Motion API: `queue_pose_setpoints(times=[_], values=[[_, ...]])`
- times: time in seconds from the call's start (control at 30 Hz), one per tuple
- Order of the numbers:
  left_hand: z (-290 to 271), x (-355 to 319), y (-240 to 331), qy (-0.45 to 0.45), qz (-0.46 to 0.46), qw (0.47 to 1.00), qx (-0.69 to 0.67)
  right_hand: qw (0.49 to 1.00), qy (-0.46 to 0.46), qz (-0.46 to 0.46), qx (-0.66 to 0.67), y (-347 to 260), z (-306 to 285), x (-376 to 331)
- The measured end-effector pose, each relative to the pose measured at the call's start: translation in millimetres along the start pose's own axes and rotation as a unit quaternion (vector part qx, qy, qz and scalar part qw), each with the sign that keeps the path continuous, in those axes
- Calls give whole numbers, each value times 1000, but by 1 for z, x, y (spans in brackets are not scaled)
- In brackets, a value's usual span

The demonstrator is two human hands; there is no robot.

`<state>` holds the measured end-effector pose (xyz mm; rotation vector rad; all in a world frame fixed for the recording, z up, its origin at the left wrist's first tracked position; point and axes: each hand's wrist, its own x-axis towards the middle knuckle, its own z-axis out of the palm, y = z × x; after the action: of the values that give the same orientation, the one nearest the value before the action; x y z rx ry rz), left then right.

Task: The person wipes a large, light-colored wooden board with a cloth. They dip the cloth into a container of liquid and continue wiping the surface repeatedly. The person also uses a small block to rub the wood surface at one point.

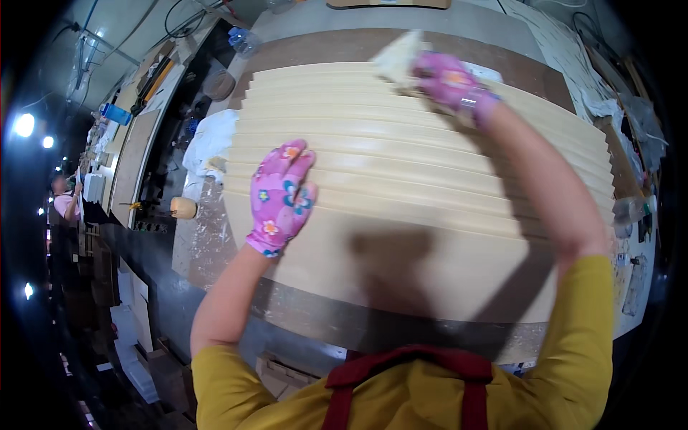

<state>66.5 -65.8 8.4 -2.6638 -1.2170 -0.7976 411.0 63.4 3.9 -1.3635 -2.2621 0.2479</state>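
A wide cream panel (401, 265) with long parallel ridges lies on the worktable before me. My left hand (281, 193), in a pink flowered glove, rests on the panel's left part with its fingers stretched out and nothing held. At the panel's far edge my right hand (453, 80), gloved alike, grips a pale cloth (400, 59). The cloth is blurred and lies against the far ridges, left of the hand. A band-like thing circles the right wrist.
White crumpled cloth (211, 143) lies left of the panel, near a small tan container (183, 208). A clear bottle (244, 41) stands at the far left. Plastic bottles and bags crowd the right edge. Another person (68, 199) is far off left.
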Motion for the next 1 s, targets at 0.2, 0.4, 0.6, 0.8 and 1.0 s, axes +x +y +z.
queue_pose_setpoints(times=[0.2, 0.4, 0.6, 0.8, 1.0], values=[[-3, 3, -22, -47, 28, 994, -91, 999, 20, -23, -16, -78, 78, 100], [-11, -63, -114, 74, -214, 939, -260, 992, 19, 95, 75, -30, 4, 8], [5, -72, -123, 109, -214, 898, -368, 999, 22, -15, 18, -104, 83, 115], [2, -71, -130, 94, -196, 917, -334, 999, 20, 0, -36, -189, 161, 221], [0, -78, -135, 96, -216, 912, -337, 994, 83, 37, 56, -102, 97, 107]])
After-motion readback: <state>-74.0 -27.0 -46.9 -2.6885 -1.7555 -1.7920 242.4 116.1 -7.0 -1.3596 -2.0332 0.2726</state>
